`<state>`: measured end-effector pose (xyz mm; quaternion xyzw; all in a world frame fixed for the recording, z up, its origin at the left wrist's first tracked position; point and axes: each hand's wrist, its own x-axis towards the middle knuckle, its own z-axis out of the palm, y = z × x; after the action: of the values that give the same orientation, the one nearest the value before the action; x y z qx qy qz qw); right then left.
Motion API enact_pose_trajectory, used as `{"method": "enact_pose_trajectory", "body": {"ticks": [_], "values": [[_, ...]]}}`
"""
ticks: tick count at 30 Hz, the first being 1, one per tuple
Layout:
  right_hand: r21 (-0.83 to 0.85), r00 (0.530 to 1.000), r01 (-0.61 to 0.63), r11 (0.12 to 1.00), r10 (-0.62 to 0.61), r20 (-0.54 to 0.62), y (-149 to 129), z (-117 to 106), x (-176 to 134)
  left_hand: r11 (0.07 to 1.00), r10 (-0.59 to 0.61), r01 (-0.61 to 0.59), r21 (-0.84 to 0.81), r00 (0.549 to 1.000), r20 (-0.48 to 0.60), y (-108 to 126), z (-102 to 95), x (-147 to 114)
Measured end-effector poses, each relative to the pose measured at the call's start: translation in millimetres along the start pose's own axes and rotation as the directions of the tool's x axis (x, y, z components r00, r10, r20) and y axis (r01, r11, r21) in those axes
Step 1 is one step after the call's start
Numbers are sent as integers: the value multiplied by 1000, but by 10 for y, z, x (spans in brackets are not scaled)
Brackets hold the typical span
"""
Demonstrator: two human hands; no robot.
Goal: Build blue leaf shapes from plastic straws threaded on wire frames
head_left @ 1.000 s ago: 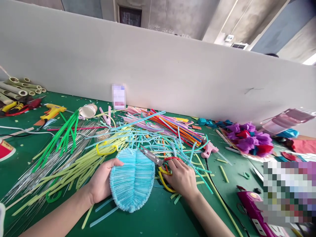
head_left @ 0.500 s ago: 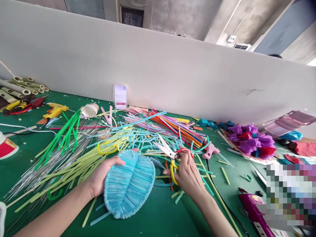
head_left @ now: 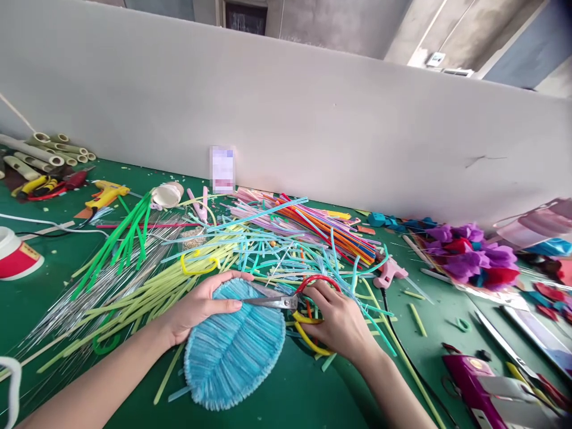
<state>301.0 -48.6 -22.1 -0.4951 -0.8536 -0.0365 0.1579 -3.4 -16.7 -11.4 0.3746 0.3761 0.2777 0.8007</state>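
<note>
My left hand [head_left: 203,307] grips the upper left edge of a blue leaf shape made of pipe cleaners [head_left: 239,351], thumb on top. The leaf has a ridge down its middle and a fuzzy rim. In my right hand [head_left: 337,319] are scissors [head_left: 281,302] with one red and one yellow handle loop. Their blades are spread and point left, across the top of the leaf; one tip lies close to my left thumb. Part of the other blade passes behind the leaf's top edge.
Pipe cleaners in blue [head_left: 259,247], yellow-green [head_left: 156,298] and orange [head_left: 353,241] cover the green table [head_left: 286,411]. A yellow glue gun [head_left: 109,193] and paper cup [head_left: 20,253] lie left. A pink glue gun [head_left: 389,273], purple flowers [head_left: 473,250] and a purple power strip [head_left: 469,384] are right.
The scissors have swung down and left, from beside the leaf to its top edge. My left thumb has shifted to the leaf's upper part. The view has tilted slightly.
</note>
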Motion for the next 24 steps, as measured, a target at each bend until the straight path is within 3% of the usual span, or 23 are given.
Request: {"method": "enact_pose_trajectory", "body": {"ticks": [11,16,24], "values": [[17,998,-62,998,62,-16,-3,16,17,997,-31,34,-65,999,42,-7,6,-12],[-65,992,-1,998,-7,-130,-21,22,34,996,-33,37,-79,998,51,-20,12,-23],[-122,984,25,992,-46,-171,-74,7,12,996,-33,34,-84,999,17,4,26,-40]]}}
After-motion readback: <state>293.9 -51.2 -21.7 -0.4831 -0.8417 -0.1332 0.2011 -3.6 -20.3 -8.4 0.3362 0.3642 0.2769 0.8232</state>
